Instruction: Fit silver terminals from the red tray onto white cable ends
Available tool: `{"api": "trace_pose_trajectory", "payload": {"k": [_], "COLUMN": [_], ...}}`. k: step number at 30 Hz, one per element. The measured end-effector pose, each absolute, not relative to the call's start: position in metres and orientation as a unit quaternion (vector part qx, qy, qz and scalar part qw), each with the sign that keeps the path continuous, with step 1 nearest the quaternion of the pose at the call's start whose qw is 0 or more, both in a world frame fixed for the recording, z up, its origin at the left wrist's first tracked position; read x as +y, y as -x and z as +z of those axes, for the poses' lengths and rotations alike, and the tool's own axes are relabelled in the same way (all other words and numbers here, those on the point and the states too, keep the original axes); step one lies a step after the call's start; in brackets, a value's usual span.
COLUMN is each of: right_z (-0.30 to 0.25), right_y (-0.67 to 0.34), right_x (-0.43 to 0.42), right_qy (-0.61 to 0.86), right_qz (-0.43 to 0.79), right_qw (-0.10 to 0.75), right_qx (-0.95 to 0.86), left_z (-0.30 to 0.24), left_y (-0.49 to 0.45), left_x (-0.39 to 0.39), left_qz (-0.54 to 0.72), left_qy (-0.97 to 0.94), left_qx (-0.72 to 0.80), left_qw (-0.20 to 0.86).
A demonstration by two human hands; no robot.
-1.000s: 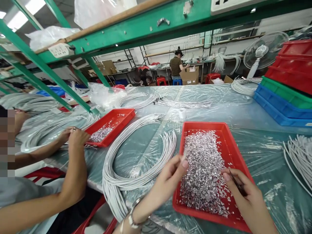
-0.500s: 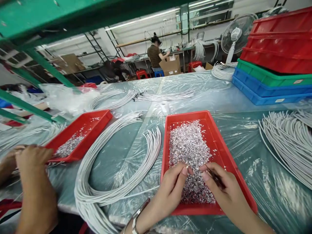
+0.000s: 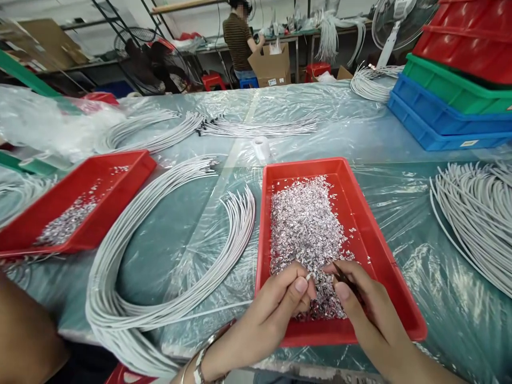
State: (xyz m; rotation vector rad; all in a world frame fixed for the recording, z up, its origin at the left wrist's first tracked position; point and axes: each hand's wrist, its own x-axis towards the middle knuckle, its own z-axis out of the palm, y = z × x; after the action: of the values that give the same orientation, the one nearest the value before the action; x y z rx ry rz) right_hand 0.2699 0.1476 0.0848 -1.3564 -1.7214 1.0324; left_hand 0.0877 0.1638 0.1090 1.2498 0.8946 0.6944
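Right hand (image 3: pixel 370 304) shift: brought in from the right side of the red tray (image 3: pixel 308 338) during the last second; now close beside the left hand (image 3: pixel 272 306).
Left hand pose: reaching up and to the right over the near left part of the tray; thumb toward the camera, remaining fingers curled beneath.
Left fingers: closed in a pinch, thumb against index finger, on the tip of a white cable (image 3: pixel 236 306).
White cable: leading from the cable coil (image 3: pixel 104 277) at the left into the left hand; tip just clear of the grip, pointing right.
Right hand pose: angled up and to the left over the near right part of the tray; index finger extended toward the cable tip, thumb below.
Right fingers: closed around dark tweezers (image 3: pixel 341 274); tip spacing and any load not possible to tell.
Red tray: flat on the film-covered table (image 3: pixel 160 240), holding loose silvery pieces (image 3: pixel 302 224) beneath both hands.
Left wrist: fitted with a metal band (image 3: pixel 199 366).
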Motion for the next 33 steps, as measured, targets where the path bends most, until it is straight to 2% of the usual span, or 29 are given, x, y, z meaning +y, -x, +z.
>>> {"api": "trace_pose_trajectory", "payload": {"k": [9, 33], "right_z": [0.098, 0.098], "right_y": [-0.266, -0.263], "right_x": [0.152, 0.153], "right_qy": [0.448, 0.433], "right_qz": [0.375, 0.388], "right_qw": [0.355, 0.342], "right_qx": [-0.730, -0.738], "left_z": [0.113, 0.109], "left_y": [-0.089, -0.085], "left_x": [0.166, 0.164], "left_qz": [0.263, 0.256], "left_qy": [-0.614, -0.648], "left_qx": [0.397, 0.403], "left_qw": [0.629, 0.593]}}
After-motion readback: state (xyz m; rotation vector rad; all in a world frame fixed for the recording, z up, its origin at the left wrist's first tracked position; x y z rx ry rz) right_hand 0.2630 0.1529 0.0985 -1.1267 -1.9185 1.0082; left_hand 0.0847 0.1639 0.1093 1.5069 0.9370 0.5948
